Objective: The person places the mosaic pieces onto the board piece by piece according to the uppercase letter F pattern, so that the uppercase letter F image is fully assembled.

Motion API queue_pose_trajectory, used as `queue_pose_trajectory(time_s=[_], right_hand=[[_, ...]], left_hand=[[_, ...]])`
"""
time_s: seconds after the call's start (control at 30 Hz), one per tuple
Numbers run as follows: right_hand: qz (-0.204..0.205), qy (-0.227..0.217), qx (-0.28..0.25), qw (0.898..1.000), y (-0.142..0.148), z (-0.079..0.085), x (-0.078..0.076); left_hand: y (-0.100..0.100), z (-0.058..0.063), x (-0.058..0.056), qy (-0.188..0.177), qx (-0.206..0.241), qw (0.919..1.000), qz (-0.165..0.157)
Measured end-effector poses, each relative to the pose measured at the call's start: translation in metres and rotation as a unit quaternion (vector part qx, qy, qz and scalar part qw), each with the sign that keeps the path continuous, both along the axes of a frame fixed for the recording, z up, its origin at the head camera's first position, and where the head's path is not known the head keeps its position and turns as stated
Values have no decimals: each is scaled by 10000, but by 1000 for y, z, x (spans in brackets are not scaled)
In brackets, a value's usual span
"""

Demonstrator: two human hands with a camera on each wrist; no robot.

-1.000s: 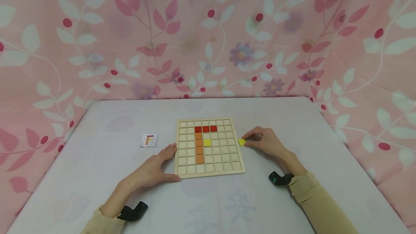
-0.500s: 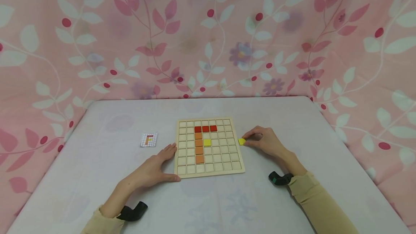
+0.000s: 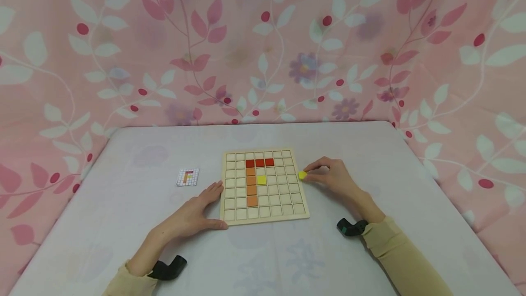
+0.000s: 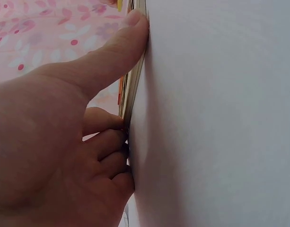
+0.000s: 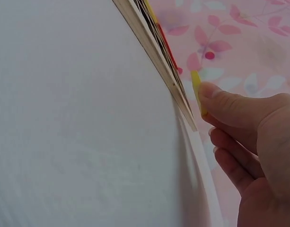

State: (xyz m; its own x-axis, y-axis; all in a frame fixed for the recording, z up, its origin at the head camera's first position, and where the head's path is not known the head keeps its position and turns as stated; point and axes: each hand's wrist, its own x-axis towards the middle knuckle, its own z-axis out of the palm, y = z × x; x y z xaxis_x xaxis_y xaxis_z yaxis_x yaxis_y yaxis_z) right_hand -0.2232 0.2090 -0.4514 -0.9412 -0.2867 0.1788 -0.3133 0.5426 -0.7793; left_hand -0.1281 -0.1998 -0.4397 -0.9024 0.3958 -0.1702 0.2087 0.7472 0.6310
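Observation:
A square wooden grid board (image 3: pixel 283 212) lies on the table. Three red tiles (image 3: pixel 260 163) form a row on it, and several orange tiles (image 3: pixel 251 190) run down a column below the leftmost red one. One yellow tile (image 3: pixel 261 180) sits beside that column. My left hand (image 3: pixel 190 213) rests against the board's left edge, fingers extended and thumb at the near left corner. Between thumb and finger, my right hand (image 3: pixel 334 177) pinches another yellow tile (image 5: pixel 197 92), held up by the board's right edge.
A small pattern card (image 3: pixel 187 177) with a coloured grid lies left of the board. White cloth covers the table (image 3: pixel 267 259). Pink floral fabric (image 3: pixel 263 49) hangs behind and at both sides. Each wrist carries a black camera (image 3: pixel 169 268).
My right hand has lifted slightly and moved a little left with the yellow tile, now at the board's right edge. My left hand and the tiles on the board stay put.

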Motion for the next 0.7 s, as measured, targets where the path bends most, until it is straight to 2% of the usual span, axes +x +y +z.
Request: queue_pose_trajectory(time_s=[0.23,0.7], right_hand=[[32,-169,-63,9998,-29,2,5],[277,61,-175,9994,-76,3,5]], left_hand=[[1,1,0,-89,3,10000,2],[-1,0,-1,-66,52,9999,-88]])
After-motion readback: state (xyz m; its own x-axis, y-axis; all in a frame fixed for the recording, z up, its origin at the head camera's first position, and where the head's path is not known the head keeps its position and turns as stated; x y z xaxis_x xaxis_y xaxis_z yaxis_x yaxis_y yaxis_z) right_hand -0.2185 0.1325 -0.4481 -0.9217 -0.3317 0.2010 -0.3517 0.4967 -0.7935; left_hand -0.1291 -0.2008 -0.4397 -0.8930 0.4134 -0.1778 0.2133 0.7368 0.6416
